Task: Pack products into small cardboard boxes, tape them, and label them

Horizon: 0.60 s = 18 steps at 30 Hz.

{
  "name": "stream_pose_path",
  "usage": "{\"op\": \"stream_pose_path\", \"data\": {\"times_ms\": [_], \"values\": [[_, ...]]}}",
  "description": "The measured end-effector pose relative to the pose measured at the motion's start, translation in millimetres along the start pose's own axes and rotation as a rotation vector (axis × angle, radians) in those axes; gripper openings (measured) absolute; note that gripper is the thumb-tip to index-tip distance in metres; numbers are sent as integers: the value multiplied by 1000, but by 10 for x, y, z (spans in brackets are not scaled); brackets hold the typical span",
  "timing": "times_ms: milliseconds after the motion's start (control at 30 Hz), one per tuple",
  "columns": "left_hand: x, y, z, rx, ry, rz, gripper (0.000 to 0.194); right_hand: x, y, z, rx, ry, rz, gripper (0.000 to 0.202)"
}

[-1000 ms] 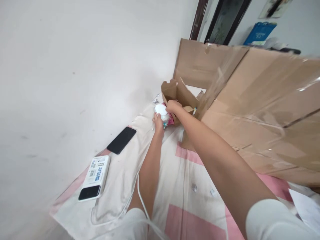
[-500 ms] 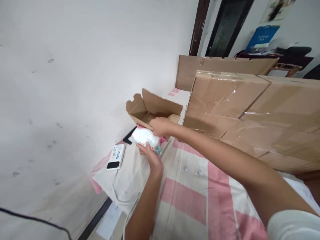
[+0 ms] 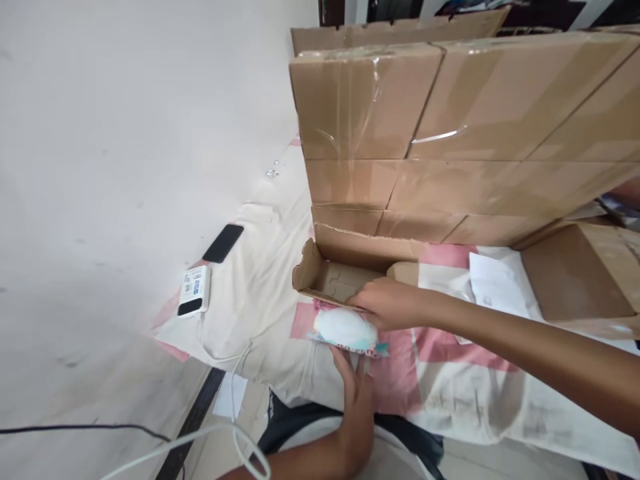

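Observation:
My right hand (image 3: 383, 302) is curled over the front wall of an open cardboard box (image 3: 367, 245), closed on it at the rim. Against that wall's outer side is a white plastic packet (image 3: 345, 330) with pink and teal printed ends. From below, my left hand (image 3: 351, 377) grips the packet's lower edge; part of its fingers is hidden behind the packet. The box's inside shows bare brown cardboard with a flap at its right end.
A black phone (image 3: 223, 243) and a white device with a dark display (image 3: 194, 291) lie left on the pink-and-white cloth (image 3: 270, 293). Tall taped cardboard (image 3: 350, 113) stands behind. A white paper (image 3: 495, 283) and another open box (image 3: 575, 273) are at right. A white cable (image 3: 235, 359) hangs at the front.
The view has swung right and downward. The box and packet are now in front of the tall cardboard, and a black phone and second open box are visible. Both hands stay at the packet and box.

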State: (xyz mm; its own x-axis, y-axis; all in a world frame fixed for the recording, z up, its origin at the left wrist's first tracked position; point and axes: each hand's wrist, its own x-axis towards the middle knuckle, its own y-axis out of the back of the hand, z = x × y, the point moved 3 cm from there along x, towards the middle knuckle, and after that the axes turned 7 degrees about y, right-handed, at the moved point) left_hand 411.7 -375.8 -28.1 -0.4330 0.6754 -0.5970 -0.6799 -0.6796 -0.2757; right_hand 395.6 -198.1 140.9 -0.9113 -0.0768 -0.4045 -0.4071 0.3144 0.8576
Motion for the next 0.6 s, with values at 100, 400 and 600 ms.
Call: {"op": "stream_pose_path", "data": {"times_ms": [100,400,600], "values": [[-201,141,-135,84,72,-146,125,-97,-11,218,83,56,3,29],[-368,503,1100,1034,-696,-301,27,-36,-128,216,-141,-91,133,46],[81,298,1341,1736,-950,-270,84,-154,-248,132,-491,-73,440,44]]}}
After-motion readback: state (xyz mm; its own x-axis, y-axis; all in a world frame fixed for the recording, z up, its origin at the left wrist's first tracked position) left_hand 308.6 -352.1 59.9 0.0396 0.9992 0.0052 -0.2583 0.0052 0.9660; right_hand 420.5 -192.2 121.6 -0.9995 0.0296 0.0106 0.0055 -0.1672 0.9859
